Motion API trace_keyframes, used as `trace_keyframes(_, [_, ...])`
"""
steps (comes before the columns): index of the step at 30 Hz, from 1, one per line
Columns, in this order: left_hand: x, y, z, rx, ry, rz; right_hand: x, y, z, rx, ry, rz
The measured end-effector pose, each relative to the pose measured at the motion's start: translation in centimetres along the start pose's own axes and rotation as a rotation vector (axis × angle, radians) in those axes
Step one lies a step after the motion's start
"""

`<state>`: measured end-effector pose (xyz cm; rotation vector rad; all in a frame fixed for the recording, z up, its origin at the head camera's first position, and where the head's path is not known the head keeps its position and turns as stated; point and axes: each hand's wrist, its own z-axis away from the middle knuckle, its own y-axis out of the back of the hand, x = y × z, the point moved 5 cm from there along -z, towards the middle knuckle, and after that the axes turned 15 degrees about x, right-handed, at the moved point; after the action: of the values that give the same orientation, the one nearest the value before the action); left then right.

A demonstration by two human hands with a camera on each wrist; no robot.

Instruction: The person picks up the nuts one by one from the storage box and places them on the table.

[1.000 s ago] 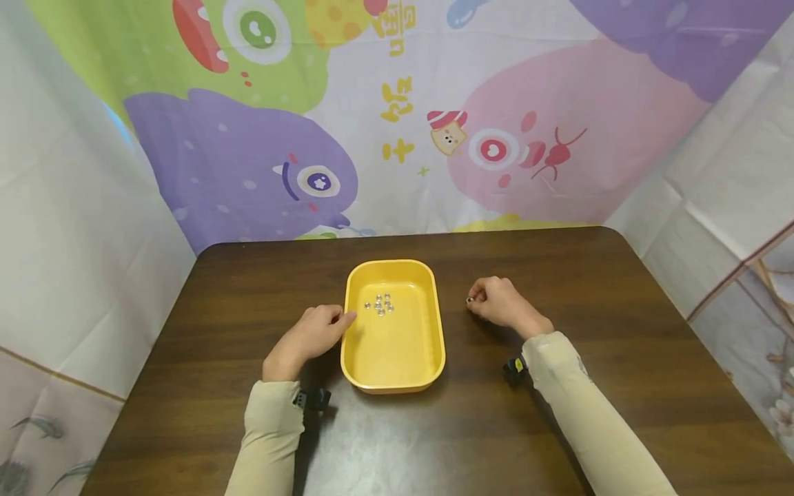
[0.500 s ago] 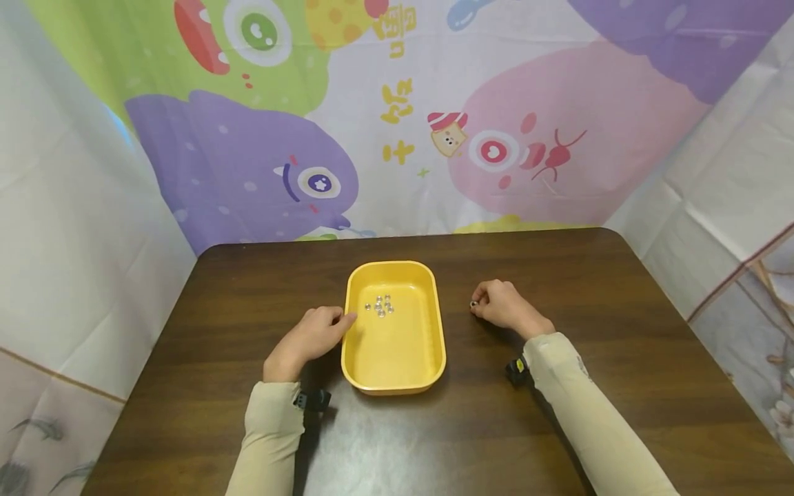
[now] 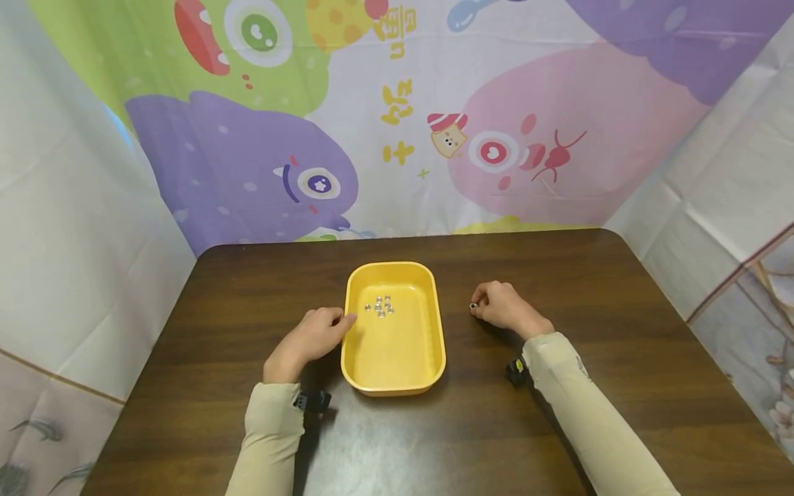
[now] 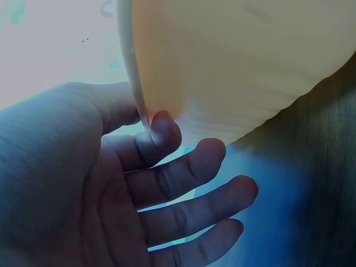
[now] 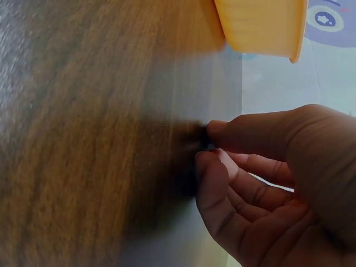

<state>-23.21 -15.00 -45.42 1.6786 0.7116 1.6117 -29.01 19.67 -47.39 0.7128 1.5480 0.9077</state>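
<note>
In the head view a yellow plastic tray [image 3: 397, 358] stands near the table's middle. My left hand [image 3: 313, 335] grips its left wall: the thumb laps over the rim, while the index fingertip [image 4: 164, 125] presses the outside and the other fingers stay loosely bent. Several small silvery metal nuts [image 3: 381, 313] lie grouped on the tray's floor, left of its centre. To the right of the tray, my right hand [image 3: 502, 304] pinches one similar nut [image 3: 473, 305] between thumb and forefinger, low over the table. In the right wrist view that nut is mostly hidden by the fingertips.
The dark wooden table [image 3: 558, 269] has rounded far corners. Behind it hangs a printed cartoon curtain [image 3: 397, 200], and pale cloths hang at both sides. Each wrist carries a small black camera, such as the right wrist camera [image 3: 516, 372].
My right hand, with the nut in its fingertips, has shifted very slightly right and nearer. The left hand, the tray and the nuts inside keep their places.
</note>
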Motion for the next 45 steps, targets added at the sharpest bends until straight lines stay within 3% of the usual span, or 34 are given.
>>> trace_keyframes(15, [0.2, 0.2, -0.1, 0.0, -0.002, 0.002, 0.1, 1.1, -0.1, -0.026, 0.02, -0.001])
trace_keyframes(22, [0.4, 0.3, -0.1, 0.006, -0.009, -0.001, -0.7, 3.3, -0.5, 0.047, 0.056, -0.009])
trace_keyframes(34, [0.3, 0.2, -0.2, 0.013, -0.027, -0.013, -3.8, 6.2, -1.2, 0.164, 0.169, -0.069])
trace_keyframes(45, [0.2, 0.1, 0.1, 0.008, -0.017, -0.007, -6.2, 6.1, -1.9, 0.207, 0.108, -0.253])
